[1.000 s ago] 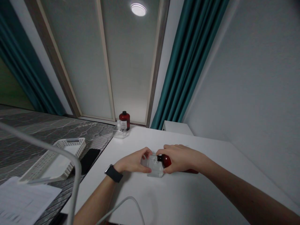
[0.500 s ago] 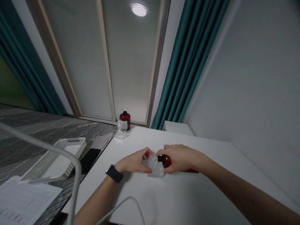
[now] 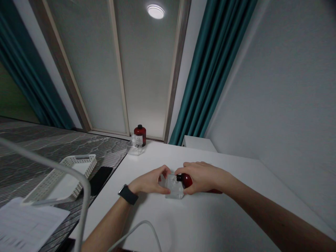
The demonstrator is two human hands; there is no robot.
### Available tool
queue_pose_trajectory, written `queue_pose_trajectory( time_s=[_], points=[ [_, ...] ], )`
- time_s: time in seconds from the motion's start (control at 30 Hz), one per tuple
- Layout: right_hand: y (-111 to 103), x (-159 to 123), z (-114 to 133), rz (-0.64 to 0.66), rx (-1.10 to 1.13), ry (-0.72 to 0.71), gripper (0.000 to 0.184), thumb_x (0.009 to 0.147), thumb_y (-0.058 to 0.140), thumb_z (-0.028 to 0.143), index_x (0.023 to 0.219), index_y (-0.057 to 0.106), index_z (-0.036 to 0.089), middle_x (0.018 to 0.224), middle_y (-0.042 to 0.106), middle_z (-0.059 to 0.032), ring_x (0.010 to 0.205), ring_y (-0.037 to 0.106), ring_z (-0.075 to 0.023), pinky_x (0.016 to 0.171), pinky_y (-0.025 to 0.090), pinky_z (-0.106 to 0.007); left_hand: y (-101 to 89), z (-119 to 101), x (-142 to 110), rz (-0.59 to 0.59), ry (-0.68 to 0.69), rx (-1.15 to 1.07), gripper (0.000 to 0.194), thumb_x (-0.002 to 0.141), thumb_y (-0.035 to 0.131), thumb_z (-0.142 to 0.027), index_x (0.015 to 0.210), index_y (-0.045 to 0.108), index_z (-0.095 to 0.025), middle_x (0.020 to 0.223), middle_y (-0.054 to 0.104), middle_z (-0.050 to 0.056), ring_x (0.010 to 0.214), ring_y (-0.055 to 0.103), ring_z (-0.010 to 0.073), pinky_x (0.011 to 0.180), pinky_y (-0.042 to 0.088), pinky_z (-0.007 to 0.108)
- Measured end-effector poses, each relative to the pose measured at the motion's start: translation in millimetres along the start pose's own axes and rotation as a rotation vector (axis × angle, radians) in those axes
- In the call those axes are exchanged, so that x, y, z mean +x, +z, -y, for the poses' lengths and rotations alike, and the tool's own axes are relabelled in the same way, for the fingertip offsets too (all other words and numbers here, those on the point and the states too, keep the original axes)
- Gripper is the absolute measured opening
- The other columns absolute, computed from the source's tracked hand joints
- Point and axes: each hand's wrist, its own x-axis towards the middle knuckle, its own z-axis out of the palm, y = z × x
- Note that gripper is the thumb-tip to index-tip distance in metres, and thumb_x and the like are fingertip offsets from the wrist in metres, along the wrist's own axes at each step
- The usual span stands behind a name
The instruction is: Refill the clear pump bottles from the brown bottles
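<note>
My left hand (image 3: 150, 180) grips the left side of a small clear plastic box (image 3: 174, 187) on the white tabletop (image 3: 210, 224). My right hand (image 3: 202, 178) is closed around a dark red bottle (image 3: 187, 181), and the bottle's black neck points into the box's right side. A flat red object (image 3: 214, 191) shows beneath my right hand, mostly hidden. Far back stands a similar, labelled dark red bottle (image 3: 140, 135), next to another clear box (image 3: 135, 148) holding something transparent. A black watch (image 3: 127, 194) circles my left wrist.
On the dark marbled surface at left lie a white perforated basket (image 3: 68, 178), a black phone (image 3: 100, 180) and white papers (image 3: 27, 224). A curved white lamp arm (image 3: 85, 196) crosses the left foreground. A white cable (image 3: 139, 231) lies near the table's front.
The camera view has shifted slightly. My hands, the bottle and the box in front of me have stayed almost still.
</note>
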Motion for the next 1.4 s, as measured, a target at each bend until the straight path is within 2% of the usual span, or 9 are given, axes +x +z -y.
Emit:
queue_pose_trajectory(
  time_s=[0.4,1.4],
  points=[
    [-1.9,-0.9,2.5,0.018,0.001,0.014,0.051,0.073,0.070,0.053,0.119,0.063,0.033,0.101,0.063,-0.0066,0.090,0.065,-0.0302,0.076,0.046,-0.040,0.5,-0.3,-1.2,-0.007,0.004,-0.022,0.051,0.067,0.078,-0.024,0.110,0.052,-0.020,0.099,0.057,0.001,0.085,0.055,0.0178,0.072,0.045,0.028],
    [-2.3,2.1,-2.5,0.031,0.018,-0.008,0.051,0.071,0.071,0.053,0.117,0.063,0.033,0.102,0.064,-0.0058,0.092,0.064,-0.0301,0.076,0.046,-0.039,-1.0,3.1,-1.5,-0.003,0.004,-0.032,0.052,0.067,0.077,-0.023,0.112,0.050,-0.019,0.105,0.057,0.003,0.088,0.057,0.0186,0.075,0.046,0.030]
  ],
)
